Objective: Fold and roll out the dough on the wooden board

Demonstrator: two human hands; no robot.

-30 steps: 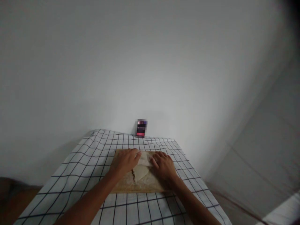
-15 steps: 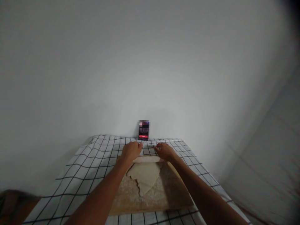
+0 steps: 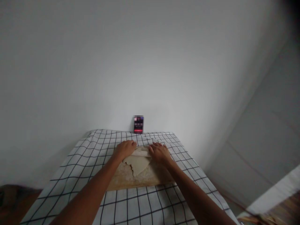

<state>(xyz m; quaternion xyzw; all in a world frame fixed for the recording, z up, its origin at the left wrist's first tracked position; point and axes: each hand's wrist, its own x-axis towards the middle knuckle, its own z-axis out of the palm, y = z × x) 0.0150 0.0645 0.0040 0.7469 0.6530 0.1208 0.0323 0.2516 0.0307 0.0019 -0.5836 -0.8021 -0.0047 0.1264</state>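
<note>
A pale rolling pin [image 3: 142, 152] lies across a thin sheet of dough [image 3: 137, 165] with a ragged, cracked left edge. My left hand [image 3: 126, 148] is curled over the pin's left end. Over the right end bends my right hand [image 3: 160, 152], its fingers pointing away from me. Both hands hide the ends of the pin. Beneath the dough is a floured wooden board [image 3: 122, 181].
A white tablecloth with dark grid lines [image 3: 133, 206] covers the table under the board. At its far edge a phone [image 3: 138, 125] with a blurred screen leans against the grey-white wall [image 3: 150, 68].
The pin has come nearer to me over the dough, with both hands on it. My right hand's fingers reach further forward than before. The view has shifted, and the board appears higher in it.
</note>
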